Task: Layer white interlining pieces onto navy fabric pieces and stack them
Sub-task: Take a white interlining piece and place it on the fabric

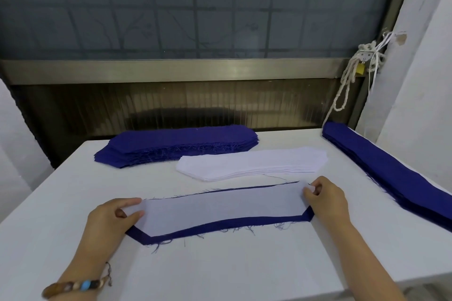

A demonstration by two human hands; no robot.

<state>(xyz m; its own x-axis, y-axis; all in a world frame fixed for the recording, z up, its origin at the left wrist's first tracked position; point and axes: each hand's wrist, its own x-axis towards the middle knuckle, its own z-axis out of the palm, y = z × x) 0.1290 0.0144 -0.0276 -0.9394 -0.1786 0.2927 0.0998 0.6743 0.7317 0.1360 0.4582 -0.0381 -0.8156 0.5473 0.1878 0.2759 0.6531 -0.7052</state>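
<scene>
Fingers (129, 201) of the left hand (115, 215) pinch one end of the white interlining piece (220, 205). The right hand (325, 199) pinches the other end, likely to pull it flat. It lies on the navy fabric piece (232, 223) on the table (220, 271), so the edges can line up. A white stack (252, 164) waits just behind.

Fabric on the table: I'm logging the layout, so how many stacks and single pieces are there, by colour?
Navy stacks: 2
White stack: 1
Single navy piece: 1
Single white piece: 1
Total: 5
</scene>
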